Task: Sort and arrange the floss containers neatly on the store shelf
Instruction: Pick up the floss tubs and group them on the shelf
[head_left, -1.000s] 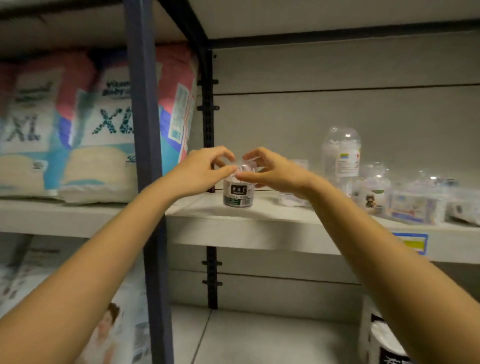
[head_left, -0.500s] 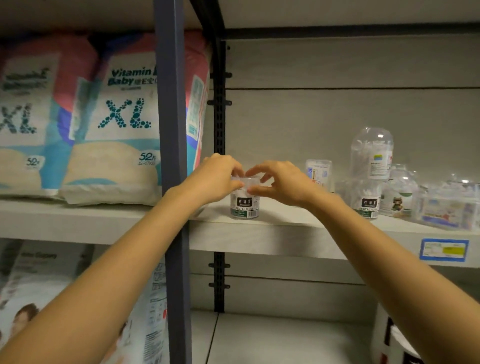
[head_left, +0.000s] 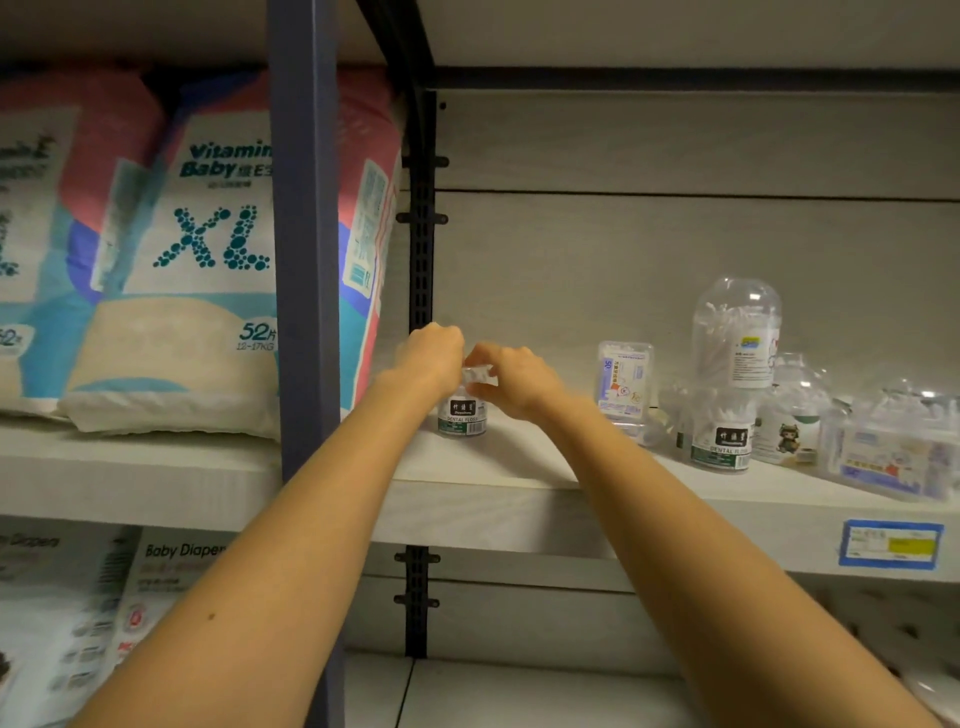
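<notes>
Head view, largest first: pale grey shelf (head_left: 519, 467) running under both grips. Up and to the left of them, beyond a dark blue upright post (head_left: 304, 234), big diaper packs (head_left: 171, 270) marked XL. Right of the grips, a loose cluster of clear packages: tall domed tub (head_left: 737, 332) stacked on a second floss container (head_left: 722, 436) with a green and black label, flat blister pack (head_left: 623, 387) standing between that stack and the grips, low clear boxes (head_left: 893, 447) farthest right. Below these, on the shelf's front edge, a blue price tag (head_left: 891, 543).

Left hand (head_left: 431, 358) and right hand (head_left: 519, 379) meeting close together, fingers curled, both grips pinched on the clear top of a small floss container (head_left: 461, 418). Container upright on the shelf, directly beneath the two grips, label reading DENTAL FLOSS facing out. Clear top mostly hidden by fingers; only a small glint showing between the hands. Well apart from the cluster at right.
</notes>
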